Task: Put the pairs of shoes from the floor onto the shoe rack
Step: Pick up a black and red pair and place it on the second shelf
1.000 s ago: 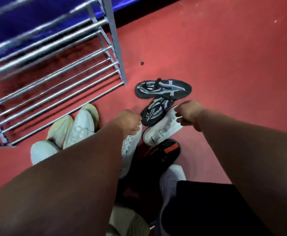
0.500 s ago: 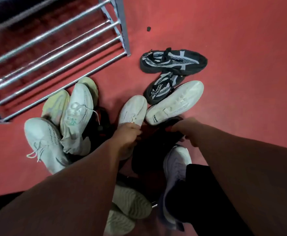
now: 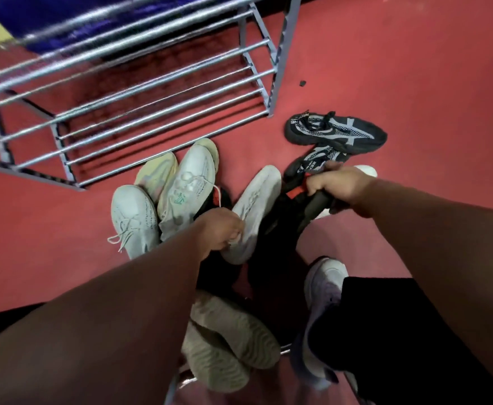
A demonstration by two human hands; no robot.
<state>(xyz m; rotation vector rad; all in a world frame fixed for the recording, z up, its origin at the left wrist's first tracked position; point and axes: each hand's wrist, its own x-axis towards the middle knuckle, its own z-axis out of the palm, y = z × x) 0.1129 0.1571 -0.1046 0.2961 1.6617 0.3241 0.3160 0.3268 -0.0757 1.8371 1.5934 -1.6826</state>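
My left hand (image 3: 224, 229) pinches the white sneaker (image 3: 257, 200) at its heel. My right hand (image 3: 338, 185) grips the black shoe (image 3: 312, 206). Lift both clear of the pile before swinging to the shoe rack (image 3: 278, 68).

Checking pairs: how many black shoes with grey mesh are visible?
2. One black-and-grey mesh shoe lies right of the metal rack; the second mesh shoe sits partly behind the right hand. Others may be hidden.

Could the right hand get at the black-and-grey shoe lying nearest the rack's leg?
Probably not yet: the right hand is full, gripping a black shoe. The black-and-grey shoe lies uncovered on the floor just beyond it, so once freed, the hand likely could.
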